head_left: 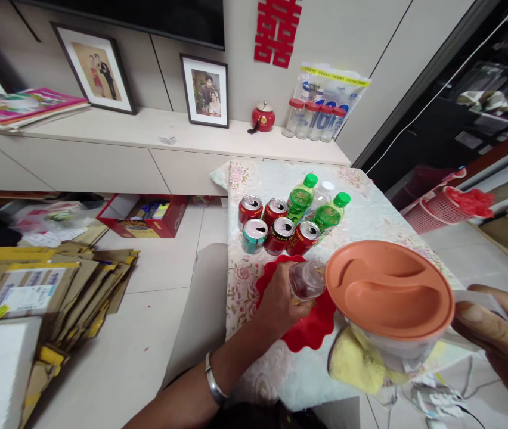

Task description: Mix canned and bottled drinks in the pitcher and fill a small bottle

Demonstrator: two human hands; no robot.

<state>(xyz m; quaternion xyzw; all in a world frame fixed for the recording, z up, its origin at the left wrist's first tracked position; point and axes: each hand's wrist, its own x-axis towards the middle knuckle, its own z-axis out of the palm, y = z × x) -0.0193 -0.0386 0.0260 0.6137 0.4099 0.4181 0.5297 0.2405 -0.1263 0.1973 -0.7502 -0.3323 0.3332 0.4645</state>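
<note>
My left hand [279, 301] is closed round a small clear glass [307, 279], held over a red scalloped plate [310, 333] on the table [370, 220]. My right hand [502, 333] grips the handle of a white jug with an orange lid [388, 292], lifted close to the camera beside the glass. A yellow cloth [356, 362] lies under the jug.
Several opened drink cans [276, 229] and green-capped bottles [314, 205] stand behind the plate. Flattened cardboard [43, 286] is piled on the floor at left. A low cabinet [102, 155] with framed photos, jars [312, 119] and a red pot lines the wall. A pink basket [442, 208] sits at right.
</note>
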